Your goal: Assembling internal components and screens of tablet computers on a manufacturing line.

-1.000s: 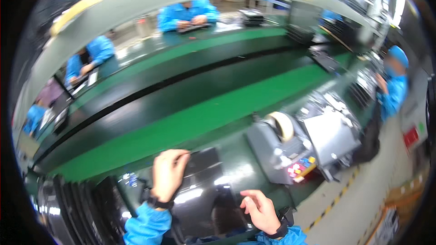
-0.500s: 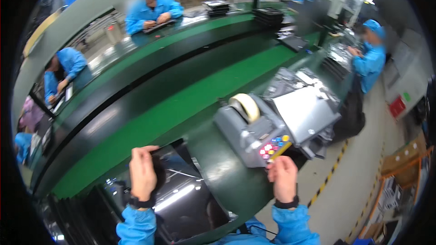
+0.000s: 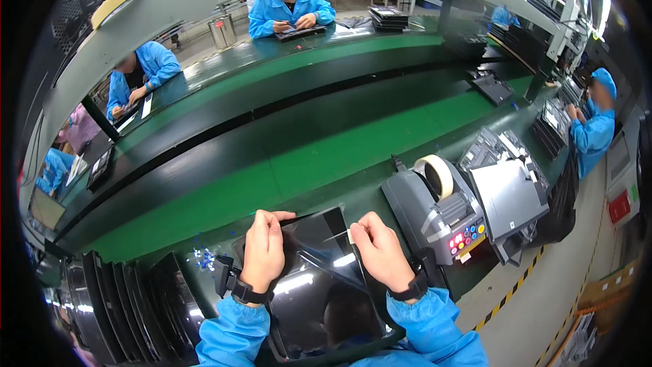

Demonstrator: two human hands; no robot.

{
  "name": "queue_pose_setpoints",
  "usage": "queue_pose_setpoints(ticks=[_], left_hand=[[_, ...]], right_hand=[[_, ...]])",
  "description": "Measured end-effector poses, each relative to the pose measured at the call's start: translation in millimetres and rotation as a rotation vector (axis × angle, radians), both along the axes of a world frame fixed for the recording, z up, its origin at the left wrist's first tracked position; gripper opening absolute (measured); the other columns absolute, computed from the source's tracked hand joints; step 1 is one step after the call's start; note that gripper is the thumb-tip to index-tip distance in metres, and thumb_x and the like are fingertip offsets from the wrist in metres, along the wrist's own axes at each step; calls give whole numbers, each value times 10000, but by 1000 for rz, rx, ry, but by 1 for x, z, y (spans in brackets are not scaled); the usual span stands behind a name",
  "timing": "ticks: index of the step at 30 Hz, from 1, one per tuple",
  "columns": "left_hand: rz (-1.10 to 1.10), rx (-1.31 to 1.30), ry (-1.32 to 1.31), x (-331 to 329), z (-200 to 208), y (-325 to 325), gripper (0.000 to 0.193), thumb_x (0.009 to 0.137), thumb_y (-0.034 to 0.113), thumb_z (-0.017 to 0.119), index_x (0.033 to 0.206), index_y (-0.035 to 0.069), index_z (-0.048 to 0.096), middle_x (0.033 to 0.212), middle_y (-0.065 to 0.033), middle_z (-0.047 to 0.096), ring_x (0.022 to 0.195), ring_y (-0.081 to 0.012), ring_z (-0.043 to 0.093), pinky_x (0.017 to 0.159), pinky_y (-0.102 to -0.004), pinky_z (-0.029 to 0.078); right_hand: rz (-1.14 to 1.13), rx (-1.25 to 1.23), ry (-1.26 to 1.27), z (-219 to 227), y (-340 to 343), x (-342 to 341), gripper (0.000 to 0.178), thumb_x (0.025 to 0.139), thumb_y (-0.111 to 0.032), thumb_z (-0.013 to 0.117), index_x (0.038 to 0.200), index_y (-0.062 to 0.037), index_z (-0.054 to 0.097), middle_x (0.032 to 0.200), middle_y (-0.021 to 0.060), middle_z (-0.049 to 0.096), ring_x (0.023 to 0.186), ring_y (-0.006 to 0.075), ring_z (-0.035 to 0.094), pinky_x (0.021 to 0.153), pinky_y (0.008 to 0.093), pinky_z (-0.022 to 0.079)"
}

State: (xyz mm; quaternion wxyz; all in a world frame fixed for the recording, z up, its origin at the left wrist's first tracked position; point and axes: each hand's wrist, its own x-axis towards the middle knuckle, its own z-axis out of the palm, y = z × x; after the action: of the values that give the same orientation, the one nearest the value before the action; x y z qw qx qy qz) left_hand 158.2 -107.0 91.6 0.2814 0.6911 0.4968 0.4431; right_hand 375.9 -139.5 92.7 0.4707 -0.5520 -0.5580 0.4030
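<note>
A glossy black flat panel (image 3: pixel 319 299), reflecting the ceiling lights, lies in front of me. At its far left corner my left hand (image 3: pixel 265 248) is closed on the edge, its fingers bent over it. My right hand (image 3: pixel 384 255) pinches a small pale strip of tape (image 3: pixel 351 236) at the panel's far right edge; the fingertips partly hide the strip. To the right stands a grey tape dispenser (image 3: pixel 424 207) with a cream tape roll (image 3: pixel 435 175) and lit coloured buttons.
Several black panels (image 3: pixel 129 306) stand in a row at my left, near some blue scraps (image 3: pixel 204 258). Beyond the dispenser sits a pile with a grey plate (image 3: pixel 509 197). A green and black bench (image 3: pixel 285 136) stretches across; people in blue work along its far side.
My right hand has moved left from the dispenser's front to the panel's far right edge, a pale strip now showing at its fingertips. My left hand stays at the panel's corner. The view has shifted.
</note>
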Motion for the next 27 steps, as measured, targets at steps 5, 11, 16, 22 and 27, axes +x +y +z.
queue_pose_setpoints(ticks=[5, 11, 16, 22, 27], left_hand=[[-2, 11, 22, 2, -7, 2, 73, 917, 64, 395, 872, 14, 421, 1007, -182, 664, 842, -364, 592, 784, -410, 456], [50, 76, 198, 6, 0, 1, 110, 897, 86, 506, 944, 1, 455, 988, -165, 661, 881, -340, 618, 800, -394, 476], [138, 142, 526, 11, -1, 7, 448, 825, 154, 614, 1216, -3, 464, 1216, -191, 551, 1169, -357, 499, 1005, -428, 374], [107, 188, 587, 12, -8, 7, 433, 826, 190, 609, 1180, -28, 489, 1232, -215, 531, 1224, -356, 458, 1038, -438, 341], [154, 217, 559, 11, -4, 3, 432, 821, 187, 610, 1168, -42, 494, 1230, -218, 518, 1242, -358, 436, 1041, -436, 337]], right_hand=[[59, -49, -141, -16, 17, 2, 242, 919, -212, 572, 836, -12, 464, 603, 80, 493, 536, 161, 450, 508, 334, 373], [-100, 54, -452, -17, 4, -6, 282, 903, -274, 613, 882, -26, 482, 639, 115, 530, 538, 302, 509, 535, 401, 428], [-440, 282, -615, 14, -10, -19, 226, 846, -163, 662, 971, -22, 539, 799, 123, 573, 726, 328, 579, 615, 395, 465], [-233, 456, -904, 0, -12, -31, 100, 792, -137, 686, 844, -54, 662, 802, 61, 579, 745, 255, 558, 639, 364, 468], [-331, 447, -875, -7, -14, -39, 102, 819, -151, 665, 822, -50, 647, 766, 84, 597, 716, 276, 569, 637, 375, 472]])
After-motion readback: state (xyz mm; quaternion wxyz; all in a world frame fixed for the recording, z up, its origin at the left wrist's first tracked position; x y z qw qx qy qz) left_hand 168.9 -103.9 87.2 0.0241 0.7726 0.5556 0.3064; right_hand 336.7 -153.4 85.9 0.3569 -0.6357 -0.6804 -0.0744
